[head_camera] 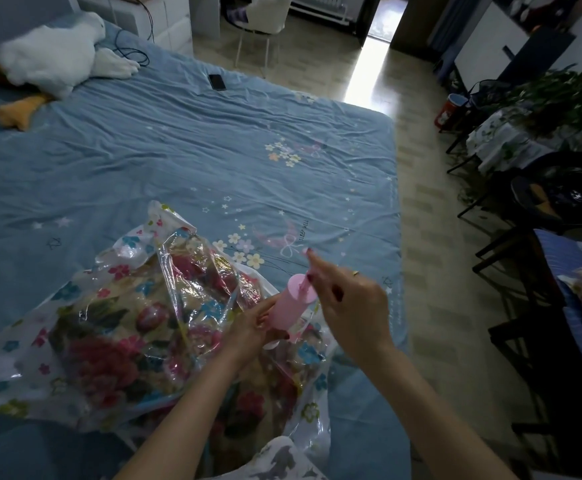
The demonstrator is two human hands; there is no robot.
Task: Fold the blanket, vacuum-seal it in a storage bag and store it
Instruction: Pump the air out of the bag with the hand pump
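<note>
A folded floral blanket (109,344) lies inside a clear storage bag (23,362) printed with small flowers, at the near edge of the bed. A pink hand pump (291,306) stands tilted on the bag's right part. My left hand (253,325) grips the pump's cylinder low down. My right hand (346,303) is above and right of the cylinder, its fingers closed around the pump's pink handle, which is mostly hidden. The bag's upper corner (165,216) sticks up, crumpled.
The bed carries a blue sheet (185,150) with star and flower prints. A white plush goose (54,53) lies at the far left, a black phone (217,82) near the far edge. Tiled floor (421,209) runs along the right, with dark chairs (525,306) and plants (552,102).
</note>
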